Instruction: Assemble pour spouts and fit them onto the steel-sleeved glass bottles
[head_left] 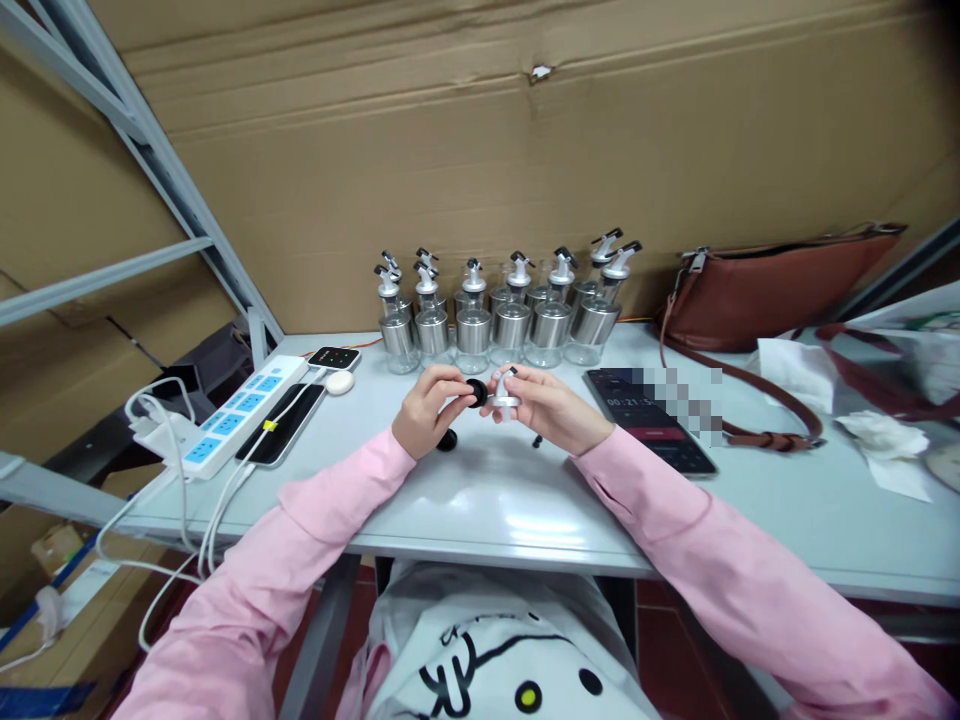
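Between thumb and fingers, my left hand (429, 410) pinches a round black stopper (476, 392). Close beside it, my right hand (553, 405) grips a silver pourer spout (508, 398) with a black tip. The two parts are held nearly touching above the table; I cannot tell whether they meet. Under my left hand lies another black round piece (448, 440), partly hidden by the fingers. A small black bit (537, 441) rests on the table below my right hand. Behind both hands stand several glass bottles with steel bands (473, 330), many topped with silver pourers.
To the left are a white power strip (236, 415) with cables, a dark phone (281, 430), a small black display device (334, 358) and a round white disc (340, 383). A phone showing a timer (649, 420), a brown bag (780, 290) and crumpled tissue (885, 440) lie right.
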